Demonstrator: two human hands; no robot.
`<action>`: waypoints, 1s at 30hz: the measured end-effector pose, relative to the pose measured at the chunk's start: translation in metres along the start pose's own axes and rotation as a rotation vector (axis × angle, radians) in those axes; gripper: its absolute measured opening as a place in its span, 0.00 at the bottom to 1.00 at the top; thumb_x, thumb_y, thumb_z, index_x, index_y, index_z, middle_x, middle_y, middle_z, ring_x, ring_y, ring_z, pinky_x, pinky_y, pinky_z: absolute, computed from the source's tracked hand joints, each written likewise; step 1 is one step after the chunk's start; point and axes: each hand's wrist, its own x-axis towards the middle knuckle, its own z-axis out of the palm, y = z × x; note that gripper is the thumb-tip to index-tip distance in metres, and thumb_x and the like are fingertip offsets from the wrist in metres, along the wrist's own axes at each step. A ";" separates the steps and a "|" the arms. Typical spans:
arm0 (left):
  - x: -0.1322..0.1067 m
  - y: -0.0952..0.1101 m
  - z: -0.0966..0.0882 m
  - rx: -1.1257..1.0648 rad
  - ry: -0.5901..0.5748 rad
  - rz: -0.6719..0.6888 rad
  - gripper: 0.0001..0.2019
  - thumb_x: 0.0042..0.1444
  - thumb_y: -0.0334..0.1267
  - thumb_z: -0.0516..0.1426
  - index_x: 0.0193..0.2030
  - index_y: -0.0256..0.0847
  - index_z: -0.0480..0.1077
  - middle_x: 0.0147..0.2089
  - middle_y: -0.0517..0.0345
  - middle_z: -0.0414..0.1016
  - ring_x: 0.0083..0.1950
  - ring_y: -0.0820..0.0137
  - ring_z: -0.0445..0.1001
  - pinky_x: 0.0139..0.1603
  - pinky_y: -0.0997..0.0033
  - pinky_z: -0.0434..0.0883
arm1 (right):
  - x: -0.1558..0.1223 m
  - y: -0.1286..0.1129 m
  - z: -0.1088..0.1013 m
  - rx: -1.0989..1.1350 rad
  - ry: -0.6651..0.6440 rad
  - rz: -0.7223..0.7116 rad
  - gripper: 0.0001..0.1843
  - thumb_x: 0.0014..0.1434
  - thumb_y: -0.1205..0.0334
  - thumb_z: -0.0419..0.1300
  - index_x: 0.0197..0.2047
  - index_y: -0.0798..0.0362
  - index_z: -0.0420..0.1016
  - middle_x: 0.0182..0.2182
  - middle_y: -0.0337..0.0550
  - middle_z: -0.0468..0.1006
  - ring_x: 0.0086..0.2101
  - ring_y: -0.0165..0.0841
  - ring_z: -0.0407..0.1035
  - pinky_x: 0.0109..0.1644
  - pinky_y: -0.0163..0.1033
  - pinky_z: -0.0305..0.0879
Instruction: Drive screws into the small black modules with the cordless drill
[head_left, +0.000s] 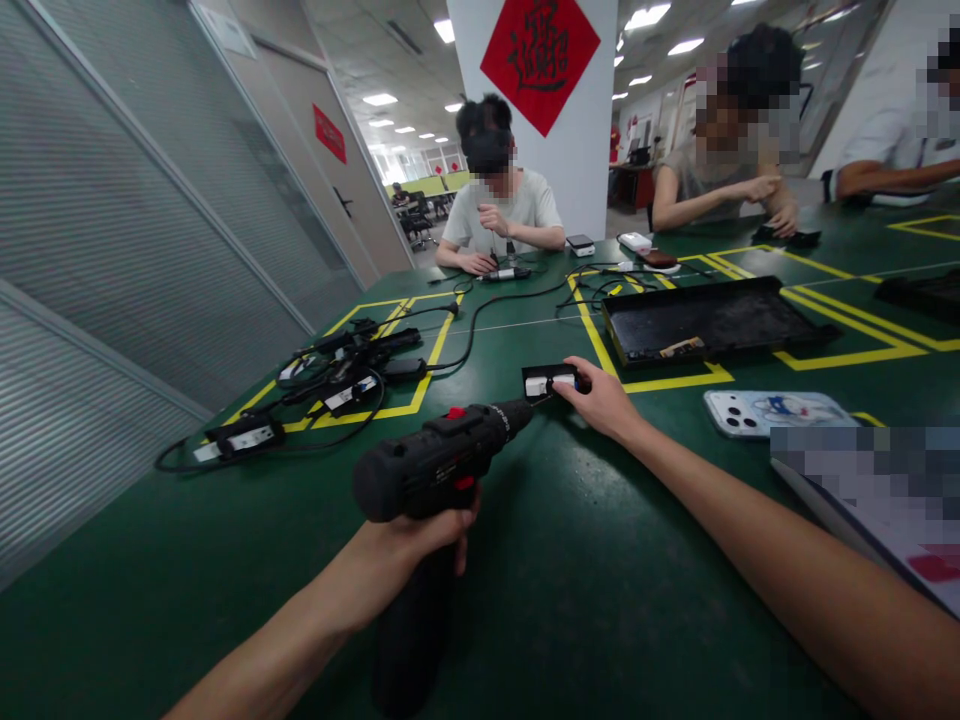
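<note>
My left hand [431, 535] is wrapped round the grip of a black cordless drill [442, 455] with red buttons. The thin bit in its chuck points forward and right, its tip at or very near a small black box [550, 374] with white labels. I cannot tell whether the tip touches it. At the box's right end, my right hand [596, 397] holds it on the green table with thumb and fingers. The box looks like a power adapter of the same sort as those in the pile on the left.
Black power adapters with cables [352, 375] lie piled inside yellow tape at left. A black tray [720, 318] sits at right behind a phone [776, 412]. A cable [480, 318] crosses the table [570, 580]. Other people work along the far side, one facing me [501, 205].
</note>
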 end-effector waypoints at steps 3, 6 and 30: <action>-0.001 0.001 0.001 -0.008 0.013 -0.035 0.14 0.54 0.44 0.55 0.41 0.35 0.69 0.30 0.55 0.71 0.31 0.68 0.70 0.37 0.66 0.67 | 0.000 0.000 0.000 0.002 0.002 0.003 0.24 0.56 0.49 0.57 0.53 0.50 0.69 0.39 0.46 0.78 0.38 0.39 0.72 0.44 0.44 0.67; -0.001 -0.001 0.002 -0.053 0.025 -0.013 0.14 0.53 0.43 0.55 0.42 0.35 0.69 0.34 0.54 0.72 0.30 0.69 0.70 0.35 0.66 0.67 | 0.000 0.000 0.000 0.002 0.003 0.002 0.23 0.56 0.49 0.57 0.53 0.50 0.69 0.39 0.46 0.78 0.38 0.38 0.72 0.43 0.44 0.67; -0.001 0.005 0.002 0.036 -0.043 -0.005 0.12 0.55 0.42 0.54 0.42 0.37 0.66 0.31 0.58 0.69 0.31 0.70 0.69 0.37 0.67 0.66 | 0.001 0.003 0.001 -0.039 -0.036 -0.027 0.20 0.61 0.53 0.55 0.54 0.53 0.66 0.44 0.45 0.74 0.40 0.35 0.71 0.45 0.48 0.68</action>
